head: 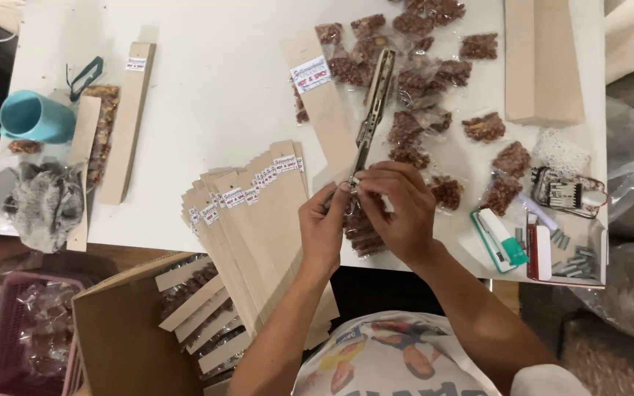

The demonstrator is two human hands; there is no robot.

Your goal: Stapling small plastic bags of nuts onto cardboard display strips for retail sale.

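Near, a carton [122, 334] holds about five card-topped packs; at the table edge [155, 242], left hand [324, 227] and right hand [398, 209] both pinch a long stapler [373, 110] over a nut bag [363, 233]; beside, roughly ten fanned cards [247, 220]; beyond, some fifteen nut bags [420, 81]; bare tabletop far left.

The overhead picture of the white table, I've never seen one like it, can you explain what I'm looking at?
A camera worn on a person's head looks straight down at their two bare hands. The left hand and right hand together hold the near end of a long opened metal stapler over the white table. On the table lie clear bags of brown snacks, a fanned stack of tan cardboard header cards, and a turquoise cup. A brown cardboard box stands below.
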